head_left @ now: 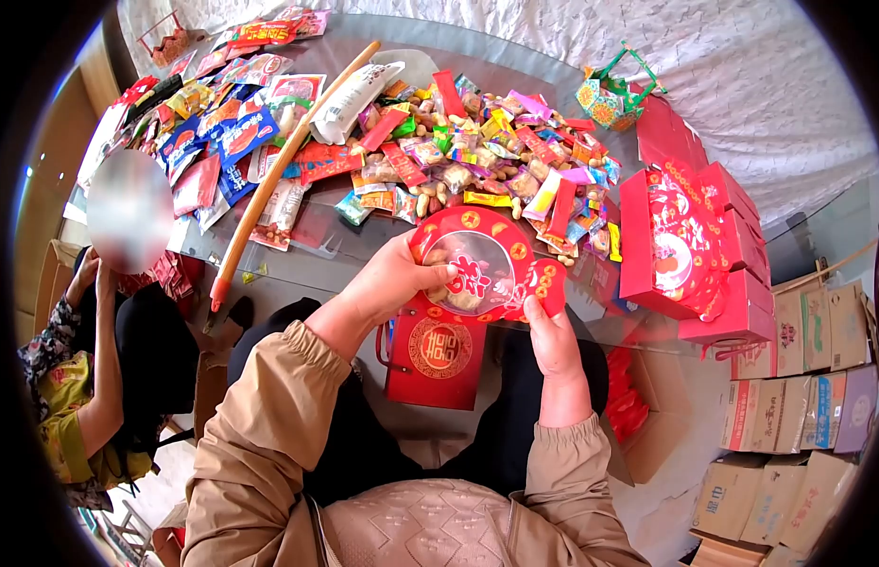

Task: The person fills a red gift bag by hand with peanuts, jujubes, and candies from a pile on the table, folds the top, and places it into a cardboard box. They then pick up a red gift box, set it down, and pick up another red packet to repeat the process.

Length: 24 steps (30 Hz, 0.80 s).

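Together, both hands' fingers grasp a red pouch [484, 267] marked 囍: left hand [392, 281], right hand [553, 335].

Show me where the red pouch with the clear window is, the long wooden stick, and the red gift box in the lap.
red pouch [482, 269], head view, on its clear window.
wooden stick [269, 180], head view, mid-shaft.
red gift box [438, 364], head view, on its front face below the gold emblem.

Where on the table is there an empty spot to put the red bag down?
Bare glass table shows along the near edge, between the long stick and the red bag both hands hold. Behind it, the candy pile crowds the middle, snack packets the left, red boxes the right.
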Available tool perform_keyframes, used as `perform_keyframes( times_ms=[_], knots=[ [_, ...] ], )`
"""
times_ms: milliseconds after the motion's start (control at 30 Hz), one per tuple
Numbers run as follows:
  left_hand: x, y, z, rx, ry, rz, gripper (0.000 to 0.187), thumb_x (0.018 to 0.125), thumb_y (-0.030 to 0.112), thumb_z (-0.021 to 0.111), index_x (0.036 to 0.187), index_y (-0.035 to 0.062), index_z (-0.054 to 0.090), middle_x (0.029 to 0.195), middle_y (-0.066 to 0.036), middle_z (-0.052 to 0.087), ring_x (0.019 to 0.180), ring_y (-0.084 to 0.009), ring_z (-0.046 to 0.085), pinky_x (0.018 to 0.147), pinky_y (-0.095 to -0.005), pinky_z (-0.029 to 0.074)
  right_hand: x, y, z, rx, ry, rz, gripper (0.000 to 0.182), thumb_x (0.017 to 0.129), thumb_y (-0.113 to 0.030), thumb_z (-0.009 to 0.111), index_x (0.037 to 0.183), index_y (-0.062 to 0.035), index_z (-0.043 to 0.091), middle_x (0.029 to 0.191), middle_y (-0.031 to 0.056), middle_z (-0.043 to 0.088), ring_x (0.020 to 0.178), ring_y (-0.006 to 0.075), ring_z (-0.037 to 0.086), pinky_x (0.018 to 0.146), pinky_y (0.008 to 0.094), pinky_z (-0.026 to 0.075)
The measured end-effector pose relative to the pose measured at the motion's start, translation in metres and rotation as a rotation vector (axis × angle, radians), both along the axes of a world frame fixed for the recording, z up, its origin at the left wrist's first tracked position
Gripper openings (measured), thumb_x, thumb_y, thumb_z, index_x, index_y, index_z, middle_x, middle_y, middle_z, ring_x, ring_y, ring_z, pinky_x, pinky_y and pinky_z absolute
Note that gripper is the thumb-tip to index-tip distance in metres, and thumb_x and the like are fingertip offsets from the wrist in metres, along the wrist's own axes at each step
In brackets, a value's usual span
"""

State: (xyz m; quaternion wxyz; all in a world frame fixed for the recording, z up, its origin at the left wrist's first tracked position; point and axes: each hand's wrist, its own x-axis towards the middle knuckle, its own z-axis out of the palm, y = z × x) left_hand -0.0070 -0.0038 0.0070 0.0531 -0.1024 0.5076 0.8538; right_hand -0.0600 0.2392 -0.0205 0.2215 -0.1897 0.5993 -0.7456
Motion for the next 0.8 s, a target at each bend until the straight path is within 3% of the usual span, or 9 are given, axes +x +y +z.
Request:
perform_keyframes(
  times_ms=[33,133,267,300,400,467,600,767,800],
  knots=[
    [0.001,0.001,0.004,0.000,-0.013,0.030,0.023,0.090,-0.006,0.064,0.112,0.0009,0.061,0.089,-0.001,0.065,0.073,-0.0081,0.060,0.064,-0.0250,0.049,0.001,-0.002,0.001,-0.007,0.003,-0.010,0.033,0.104,-0.022,0.053,0.130,-0.0013,0.056,0.122,0.0046,0.064,0.112,0.0134,0.057,0.101,0.0302,0.042],
    [-0.001,-0.001,-0.010,0.008,-0.023,0.053,0.019,0.091,-0.003,0.065,0.108,0.0019,0.062,0.087,-0.001,0.065,0.070,-0.0085,0.059,0.063,-0.0250,0.049,0.001,-0.003,-0.005,0.012,0.027,-0.098,0.032,0.104,-0.021,0.055,0.129,-0.0016,0.057,0.116,0.0015,0.063,0.107,0.0110,0.056,0.097,0.0295,0.043],
    [-0.003,-0.003,-0.021,0.030,0.013,0.073,0.014,0.091,0.000,0.066,0.105,0.0034,0.063,0.076,0.002,0.060,0.064,-0.0087,0.057,0.058,-0.0252,0.048,-0.004,0.005,-0.010,0.027,-0.055,-0.107,0.023,0.102,-0.020,0.058,0.115,-0.0018,0.064,0.105,-0.0032,0.065,0.094,0.0056,0.056,0.084,0.0251,0.045],
    [-0.003,-0.004,-0.022,-0.008,0.017,0.086,0.014,0.091,0.001,0.067,0.104,0.0032,0.063,0.075,0.002,0.059,0.063,-0.0087,0.056,0.058,-0.0255,0.048,-0.003,0.007,-0.009,0.077,-0.022,-0.158,0.021,0.101,-0.021,0.060,0.105,-0.0020,0.067,0.097,-0.0058,0.064,0.087,0.0026,0.053,0.077,0.0233,0.044],
    [-0.002,-0.006,-0.018,-0.028,0.034,0.096,0.014,0.092,0.003,0.067,0.105,0.0029,0.063,0.075,0.000,0.060,0.063,-0.0084,0.056,0.058,-0.0249,0.047,-0.025,0.041,-0.052,-0.030,0.014,-0.198,0.021,0.099,-0.026,0.061,0.102,-0.0061,0.069,0.090,-0.0063,0.060,0.082,0.0025,0.052,0.073,0.0231,0.043],
    [0.000,-0.006,-0.006,-0.078,-0.004,0.105,0.016,0.092,0.004,0.066,0.107,0.0030,0.062,0.075,0.001,0.060,0.063,-0.0077,0.056,0.057,-0.0242,0.046,-0.023,0.027,-0.028,-0.161,-0.004,-0.415,0.025,0.100,-0.031,0.058,0.103,-0.0078,0.067,0.093,-0.0015,0.064,0.085,0.0070,0.057,0.077,0.0251,0.046],
    [0.007,-0.014,0.003,-0.076,0.028,0.094,0.019,0.092,0.005,0.067,0.110,0.0047,0.060,0.081,0.000,0.064,0.063,-0.0062,0.056,0.057,-0.0219,0.045,-0.046,0.039,-0.041,-0.289,-0.193,-0.529,0.033,0.101,-0.036,0.057,0.108,-0.0042,0.065,0.102,0.0067,0.068,0.098,0.0168,0.064,0.087,0.0318,0.050],
    [0.005,-0.012,-0.004,0.060,0.122,0.154,0.019,0.092,0.003,0.067,0.109,0.0026,0.061,0.079,0.001,0.063,0.065,-0.0077,0.058,0.057,-0.0254,0.048,-0.045,0.017,-0.048,-0.015,-0.007,-0.403,0.044,0.099,-0.027,0.061,0.133,-0.0003,0.053,0.128,0.0107,0.062,0.119,0.0206,0.059,0.104,0.0391,0.045],
    [0.006,-0.014,-0.007,0.059,0.119,0.094,0.017,0.094,0.006,0.067,0.110,0.0041,0.061,0.089,0.000,0.066,0.078,-0.0069,0.061,0.069,-0.0246,0.051,-0.045,0.012,-0.052,0.059,0.036,-0.417,0.044,0.099,-0.025,0.061,0.134,0.0000,0.052,0.130,0.0116,0.061,0.120,0.0213,0.058,0.104,0.0388,0.045]
  ],
)
